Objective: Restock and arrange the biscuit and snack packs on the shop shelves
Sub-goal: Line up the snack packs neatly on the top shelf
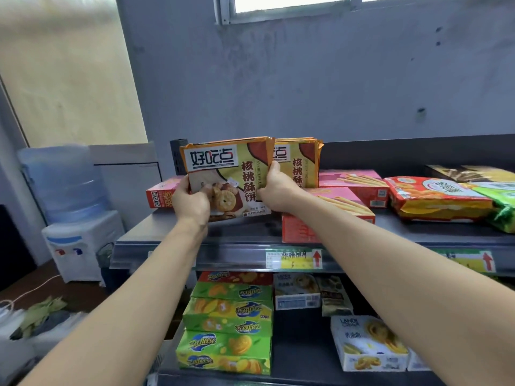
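I hold a walnut biscuit pack (228,174) upright at the left end of the top shelf (223,246), one hand on each side. My left hand (191,200) curls round its lower left edge, and my right hand (274,193) pinches the right edge, thumb on the front. The pack faces me, label side out. I cannot tell whether its bottom edge rests on the shelf or hangs just above it.

Just behind and to the right stands a row of matching packs (302,162), overlapped by the one I hold. A red box (161,195) lies behind my left hand, and pink stick-biscuit boxes (351,179) lie flat to the right, near my right wrist.

I judge this to be the placing step — setting this pack in front of its fellows. The next move calls for seating it square on the shelf, face forward and flush with the row, then loosening both hands gently — a thin upright pack will likely tip if released unevenly.
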